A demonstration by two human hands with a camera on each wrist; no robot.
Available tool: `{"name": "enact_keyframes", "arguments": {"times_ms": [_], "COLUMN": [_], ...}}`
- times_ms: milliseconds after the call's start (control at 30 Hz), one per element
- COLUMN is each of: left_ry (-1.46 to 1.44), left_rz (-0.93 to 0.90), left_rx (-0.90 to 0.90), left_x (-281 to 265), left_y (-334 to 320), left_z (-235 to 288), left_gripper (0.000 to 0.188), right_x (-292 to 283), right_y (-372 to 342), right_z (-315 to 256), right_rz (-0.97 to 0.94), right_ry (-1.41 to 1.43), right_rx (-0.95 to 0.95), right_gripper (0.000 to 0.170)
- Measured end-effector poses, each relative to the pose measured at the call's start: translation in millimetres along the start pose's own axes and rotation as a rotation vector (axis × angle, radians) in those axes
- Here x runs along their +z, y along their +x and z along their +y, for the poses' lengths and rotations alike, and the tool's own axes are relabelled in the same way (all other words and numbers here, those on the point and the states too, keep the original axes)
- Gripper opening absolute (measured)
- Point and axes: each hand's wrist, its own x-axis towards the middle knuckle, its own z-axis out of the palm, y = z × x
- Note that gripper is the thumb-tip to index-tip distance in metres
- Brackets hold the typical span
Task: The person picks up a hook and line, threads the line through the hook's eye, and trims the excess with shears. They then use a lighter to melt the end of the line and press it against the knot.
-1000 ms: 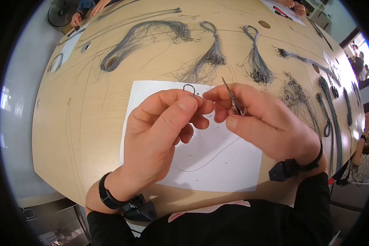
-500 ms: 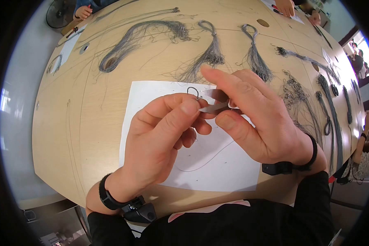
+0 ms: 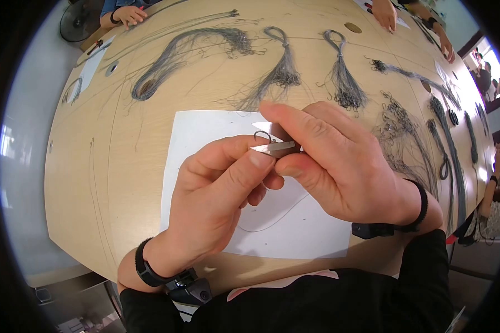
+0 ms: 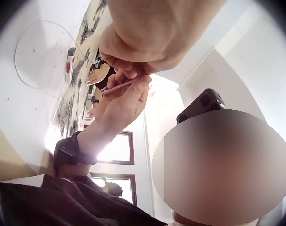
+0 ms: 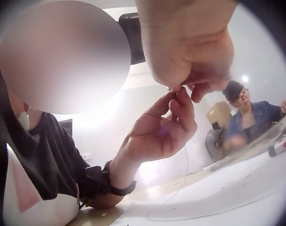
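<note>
Pinching the hook [image 3: 262, 131] in the left hand [image 3: 214, 186], bend-forward over the paper [image 3: 294, 238], and gripping the snips [image 3: 285, 147] from the right in the right hand [image 3: 339, 166], with one blade crossing leftward just below the bend.

From where I stand I can't read a single word, number, brand or sign anywhere. The white sheet [image 3: 316, 238] in the middle of the head view shows me small dark specks but no letters, and I can make out no lettering on the scissors' blades [image 3: 275, 147] above it or on the dark wrist device [image 3: 190, 291] at lower left of centre. The red-banded object [image 5: 280, 146] at the right wrist view's right edge is too blurred for reading.
</note>
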Motion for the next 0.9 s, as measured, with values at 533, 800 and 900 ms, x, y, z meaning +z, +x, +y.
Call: {"name": "enact_keyframes", "arguments": {"times_ms": [533, 800, 900], "left_ry": [-0.035, -0.065, -0.075], "left_rz": [0.046, 0.068, 0.092], "left_rx": [0.045, 0.022, 0.015], "left_x": [2.2, 3.4, 4.1], "left_y": [-1.8, -2.4, -2.3], "left_z": [-5.7, -6.9, -7.1], "left_gripper": [0.017, 0.018, 0.017], "right_x": [6.4, 6.8, 7.9], "right_y": [-1.6, -1.3, -1.6], "right_z": [-1.9, -2.2, -0.5], "right_rz": [0.046, 0.059, 0.082], "right_ry": [0.027, 0.027, 0.004], "right_rx": [0.026, 0.028, -0.017], "right_gripper": [0.036, 0.034, 0.034]}}
